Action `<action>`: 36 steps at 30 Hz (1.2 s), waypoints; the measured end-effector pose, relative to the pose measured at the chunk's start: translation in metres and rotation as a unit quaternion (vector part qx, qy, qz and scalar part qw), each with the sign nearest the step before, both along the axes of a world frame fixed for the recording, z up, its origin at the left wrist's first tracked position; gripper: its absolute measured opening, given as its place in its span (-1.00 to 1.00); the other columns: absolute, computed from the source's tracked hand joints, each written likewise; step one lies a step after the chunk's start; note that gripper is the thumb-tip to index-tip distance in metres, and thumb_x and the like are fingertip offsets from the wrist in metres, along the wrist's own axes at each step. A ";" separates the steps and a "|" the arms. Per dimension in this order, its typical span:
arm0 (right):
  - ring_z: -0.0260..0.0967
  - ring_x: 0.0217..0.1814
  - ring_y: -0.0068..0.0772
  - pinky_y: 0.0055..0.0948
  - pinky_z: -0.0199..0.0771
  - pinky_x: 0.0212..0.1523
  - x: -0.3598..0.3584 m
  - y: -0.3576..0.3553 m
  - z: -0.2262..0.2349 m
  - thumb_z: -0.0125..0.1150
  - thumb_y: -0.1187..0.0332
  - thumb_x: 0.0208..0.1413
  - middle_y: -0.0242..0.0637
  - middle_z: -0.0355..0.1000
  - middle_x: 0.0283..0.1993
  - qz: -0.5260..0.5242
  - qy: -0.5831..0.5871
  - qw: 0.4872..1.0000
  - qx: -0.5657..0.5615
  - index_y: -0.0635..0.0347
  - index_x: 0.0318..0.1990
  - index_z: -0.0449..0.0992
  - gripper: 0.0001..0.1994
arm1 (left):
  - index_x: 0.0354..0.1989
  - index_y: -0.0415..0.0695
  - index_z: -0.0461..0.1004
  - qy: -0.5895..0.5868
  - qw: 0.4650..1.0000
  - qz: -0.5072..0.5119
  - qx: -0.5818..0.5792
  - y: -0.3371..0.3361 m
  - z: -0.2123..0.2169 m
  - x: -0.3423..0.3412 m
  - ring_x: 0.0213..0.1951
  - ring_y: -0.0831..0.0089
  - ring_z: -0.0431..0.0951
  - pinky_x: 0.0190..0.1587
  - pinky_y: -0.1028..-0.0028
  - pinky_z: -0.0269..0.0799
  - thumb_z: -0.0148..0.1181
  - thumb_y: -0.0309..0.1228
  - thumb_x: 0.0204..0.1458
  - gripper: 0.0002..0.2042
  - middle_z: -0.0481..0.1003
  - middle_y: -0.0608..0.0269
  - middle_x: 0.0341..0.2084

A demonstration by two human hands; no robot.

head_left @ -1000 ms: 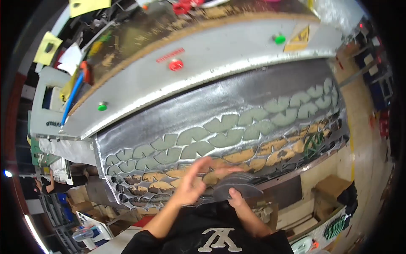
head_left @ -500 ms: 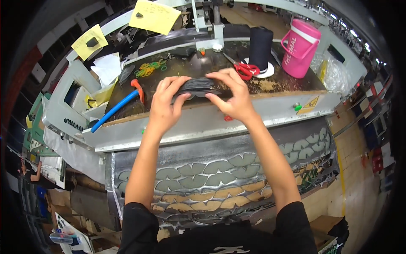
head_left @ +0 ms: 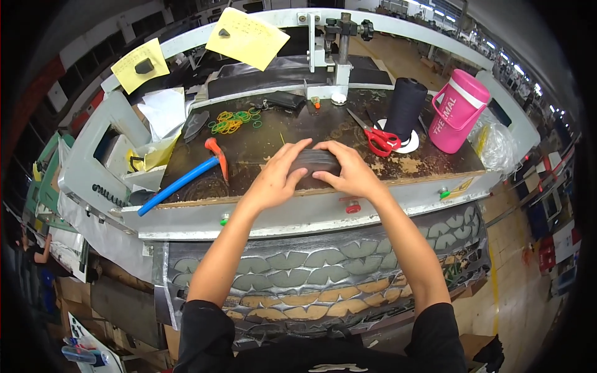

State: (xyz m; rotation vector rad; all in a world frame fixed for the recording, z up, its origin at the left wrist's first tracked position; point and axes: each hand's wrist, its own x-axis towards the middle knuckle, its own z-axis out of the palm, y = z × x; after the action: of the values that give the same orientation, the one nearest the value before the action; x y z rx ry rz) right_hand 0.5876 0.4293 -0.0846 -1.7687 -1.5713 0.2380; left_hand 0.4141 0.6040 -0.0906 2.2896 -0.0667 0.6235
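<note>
Between my two hands is a stack of thin dark cut pieces (head_left: 316, 160), over the front of the dark worn tabletop (head_left: 261, 140). My left hand (head_left: 278, 176) grips its left end, fingers over the far side and thumb at the near side. My right hand (head_left: 350, 173) closes on the right end in the same way. The palms and fingers hide both ends of the stack. Left of my left hand lies a hammer (head_left: 186, 180) with a blue handle and orange head. Red-handled scissors (head_left: 380, 140) rest to the right of my right hand.
Yellow and green rubber bands (head_left: 233, 121) lie at the back left, near a black pouch (head_left: 285, 99). A dark thread cone (head_left: 404, 109) and a pink jug (head_left: 457, 112) stand at the right. Below the table edge hangs a sheet with cut-out shapes (head_left: 298, 280). Yellow papers (head_left: 249, 37) are on the upper bar.
The view has shifted, so the table appears lower. My hands have come down with the stack, closer to the tabletop, and now wrap further round its ends.
</note>
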 end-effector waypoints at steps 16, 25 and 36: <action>0.46 0.32 0.14 -0.09 0.49 0.31 -0.012 0.015 0.004 0.65 0.20 -0.01 0.06 0.43 0.28 -0.065 -0.047 0.996 0.026 0.31 0.32 0.41 -0.23 | 0.54 -0.24 0.18 -0.017 0.999 0.017 0.047 0.000 -0.006 0.002 0.32 -0.10 0.42 0.39 0.14 0.31 0.16 -0.34 0.37 -0.39 0.33 -0.19 0.33; 0.62 0.13 -0.04 -0.18 0.62 0.18 -0.001 0.008 0.011 0.65 0.31 0.02 -0.03 0.61 0.07 -0.050 0.023 0.997 0.059 0.31 0.29 0.48 -0.32 | 0.45 -0.25 0.33 0.003 0.998 0.039 -0.055 0.001 0.000 0.000 0.25 -0.11 0.50 0.30 0.15 0.42 0.25 -0.44 0.29 -0.45 0.42 -0.18 0.25; 0.69 -0.18 -0.27 -0.30 0.67 -0.05 0.024 -0.001 0.032 0.45 0.14 0.28 -0.12 0.73 -0.25 -0.125 -0.023 0.985 -0.113 0.39 -0.10 0.75 -0.62 | -0.08 -0.24 0.73 0.091 0.982 0.163 -0.016 0.010 0.014 0.007 -0.12 0.00 0.67 0.03 0.18 0.56 0.33 -0.28 0.23 -0.73 0.65 -0.11 -0.22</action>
State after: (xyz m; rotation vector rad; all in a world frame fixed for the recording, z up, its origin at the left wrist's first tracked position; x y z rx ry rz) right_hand 0.6116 0.4284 -0.0521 -2.1412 -1.3784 0.2639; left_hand 0.4210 0.6143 -0.0766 2.3349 0.4117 0.5691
